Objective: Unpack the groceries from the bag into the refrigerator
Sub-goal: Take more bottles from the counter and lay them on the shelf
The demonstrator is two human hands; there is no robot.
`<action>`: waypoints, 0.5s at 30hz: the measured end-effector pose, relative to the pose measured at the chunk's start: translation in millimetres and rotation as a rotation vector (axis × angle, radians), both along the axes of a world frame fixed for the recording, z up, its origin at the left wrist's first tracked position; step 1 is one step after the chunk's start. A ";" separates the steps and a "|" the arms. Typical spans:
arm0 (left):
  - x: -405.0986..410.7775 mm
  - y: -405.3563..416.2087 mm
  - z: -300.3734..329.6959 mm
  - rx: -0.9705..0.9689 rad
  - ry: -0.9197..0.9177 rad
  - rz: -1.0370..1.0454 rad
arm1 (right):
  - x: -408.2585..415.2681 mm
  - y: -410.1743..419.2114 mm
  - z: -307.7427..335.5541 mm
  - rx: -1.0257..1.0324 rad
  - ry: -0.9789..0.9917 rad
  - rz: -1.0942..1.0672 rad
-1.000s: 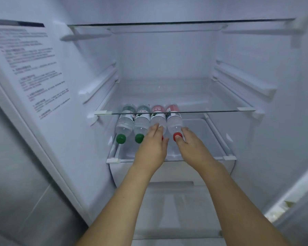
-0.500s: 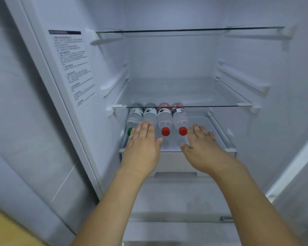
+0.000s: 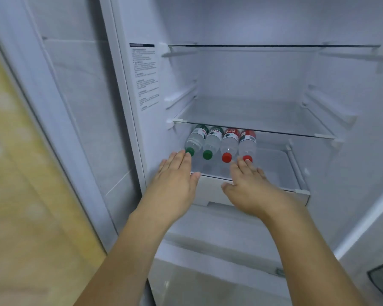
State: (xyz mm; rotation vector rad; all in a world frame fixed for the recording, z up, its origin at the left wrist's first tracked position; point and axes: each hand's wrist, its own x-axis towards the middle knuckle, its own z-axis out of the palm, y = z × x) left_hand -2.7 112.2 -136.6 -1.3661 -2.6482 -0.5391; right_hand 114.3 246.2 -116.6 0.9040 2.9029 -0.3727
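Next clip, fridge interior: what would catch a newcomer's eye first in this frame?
Four water bottles lie side by side in the drawer under the lower glass shelf, caps toward the camera: green cap, green cap, red cap, red cap. Both hands reach in flat and holding nothing, the left hand by the leftmost cap, the right hand at the rightmost.

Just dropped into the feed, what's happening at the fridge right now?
A person is loading water bottles into the refrigerator. Four bottles lie side by side on the lower shelf, caps toward the camera: two green-capped bottles on the left and two red-capped bottles on the right. Both hands are flat and hold nothing. The left hand is beside the leftmost green cap, and the right hand reaches toward the rightmost red cap. The glass shelf above has nothing on it.
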 end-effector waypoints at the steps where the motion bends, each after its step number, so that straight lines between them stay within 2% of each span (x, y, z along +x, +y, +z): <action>1: 1.5 -7.3 1.3 -0.002 0.002 0.017 | -1.4 -4.9 1.4 0.005 0.000 0.023; 8: 11.4 -66.8 18.7 -0.012 -0.028 0.126 | -14.0 -46.8 10.2 0.008 0.048 0.151; 15: 31.9 -118.0 28.5 -0.034 -0.065 0.207 | -20.7 -91.1 14.4 -0.042 0.014 0.282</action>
